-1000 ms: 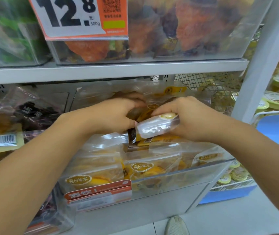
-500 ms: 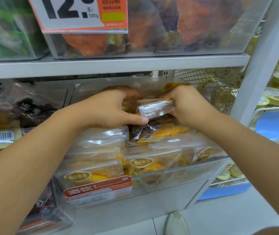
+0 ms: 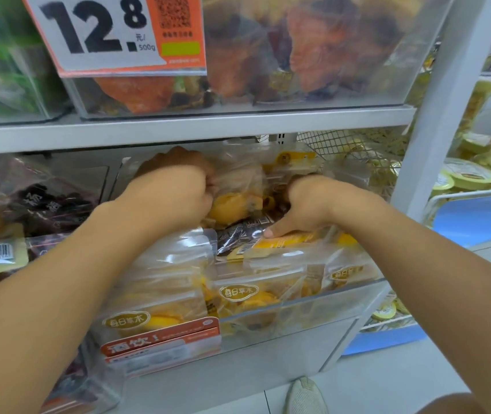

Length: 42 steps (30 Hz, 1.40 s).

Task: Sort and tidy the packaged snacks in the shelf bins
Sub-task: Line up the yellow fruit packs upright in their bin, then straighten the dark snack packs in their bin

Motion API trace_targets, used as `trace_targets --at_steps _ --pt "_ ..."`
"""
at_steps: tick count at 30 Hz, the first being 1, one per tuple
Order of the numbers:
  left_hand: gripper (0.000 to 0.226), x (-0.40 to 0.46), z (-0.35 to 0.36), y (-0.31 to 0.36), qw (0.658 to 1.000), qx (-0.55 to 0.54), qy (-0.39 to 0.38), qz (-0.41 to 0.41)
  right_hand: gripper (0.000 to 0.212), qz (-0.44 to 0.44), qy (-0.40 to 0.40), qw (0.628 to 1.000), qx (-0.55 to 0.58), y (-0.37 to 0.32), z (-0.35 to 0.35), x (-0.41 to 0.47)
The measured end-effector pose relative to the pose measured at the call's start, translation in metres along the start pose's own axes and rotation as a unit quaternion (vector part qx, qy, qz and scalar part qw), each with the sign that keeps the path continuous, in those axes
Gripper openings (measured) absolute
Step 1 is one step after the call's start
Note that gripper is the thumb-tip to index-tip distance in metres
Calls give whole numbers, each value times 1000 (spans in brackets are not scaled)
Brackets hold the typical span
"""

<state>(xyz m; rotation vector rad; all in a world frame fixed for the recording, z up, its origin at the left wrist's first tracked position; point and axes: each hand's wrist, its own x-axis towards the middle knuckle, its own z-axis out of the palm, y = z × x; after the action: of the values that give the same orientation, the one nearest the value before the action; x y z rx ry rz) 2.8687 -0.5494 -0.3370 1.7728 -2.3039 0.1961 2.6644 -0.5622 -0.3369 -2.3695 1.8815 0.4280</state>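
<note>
Clear bin [image 3: 313, 312] on the lower shelf holds the snack packs, and the sorting looks midway: the front rows [image 3: 154, 294] lie flat and stacked, labels forward, while the back is a jumble. Left hand [image 3: 175, 195] grips an upright pack [image 3: 238, 186] at the rear — long axis roughly vertical. Right hand [image 3: 307, 204] curls down, thumb pressing a yellow pack [image 3: 283, 245] that lies flat, long axis left-right.

snack packets [image 3: 238, 294]: clear glossy plastic film
bin [image 3: 313, 312]: smooth transparent plastic
shelf [image 3: 196, 127]: matt grey metal
price card [image 3: 113, 37]: paper
</note>
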Motion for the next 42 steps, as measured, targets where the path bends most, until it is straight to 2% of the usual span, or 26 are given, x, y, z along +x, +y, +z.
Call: trace_targets --at_steps 3,5,7,9,13,15,18,22,25,27,29,31,34,36,38,39,40,42 --pt "44 -3 0 0 999 -26 -18 -15 45 -54 37 997 -45 -7 -1 -1" --pt "52 -6 0 3 998 -48 -19 -23 38 -106 32 994 9 -7 1 -3" --pt "49 -4 2 3 999 -38 0 -17 50 -135 -24 989 56 -11 8 -3" --pt "42 -2 4 4 1000 -17 20 2 65 -135 -78 987 48 -20 16 6" --pt "33 -2 9 7 1000 -29 4 8 66 -131 -99 986 -33 -26 11 25" --pt "29 -3 9 7 999 -33 1 -1 55 -141 -52 987 -56 -23 10 25" --pt "30 -5 8 6 999 -19 28 -3 26 -151 42 986 -63 -22 13 18" --pt "32 -5 9 7 1000 -6 16 -14 24 -171 74 982 -34 -4 -8 -9" --pt "34 -3 10 8 1000 -4 -16 -16 13 -174 158 971 53 24 -20 -37" --pt "39 -2 8 8 999 -22 -45 -16 9 -165 248 941 160 35 -14 -57" --pt "43 -3 5 8 995 -71 -75 -10 9 -168 337 892 248 37 -3 -71" --pt "38 -7 -1 10 983 -157 -100 6 10 -179 366 859 309 34 7 -81" --pt "22 -18 -23 9 959 -266 -90 46 11 -214 396 824 343 23 14 -90" --pt "46 -30 -40 6 918 -351 -137 127 14 -237 426 802 345 10 11 -97" --pt "66 -45 -52 0 850 -458 -173 195 16 -260 459 780 337 -5 4 -104" --pt "71 -53 -56 -5 824 -502 -167 203 16 -270 471 774 326 -12 -1 -107" --pt "75 -61 -61 -9 807 -538 -150 193 16 -282 474 771 319 -20 -6 -110" --pt "87 -77 -73 -18 815 -549 -64 173 15 -315 447 767 337 -37 -14 -115"
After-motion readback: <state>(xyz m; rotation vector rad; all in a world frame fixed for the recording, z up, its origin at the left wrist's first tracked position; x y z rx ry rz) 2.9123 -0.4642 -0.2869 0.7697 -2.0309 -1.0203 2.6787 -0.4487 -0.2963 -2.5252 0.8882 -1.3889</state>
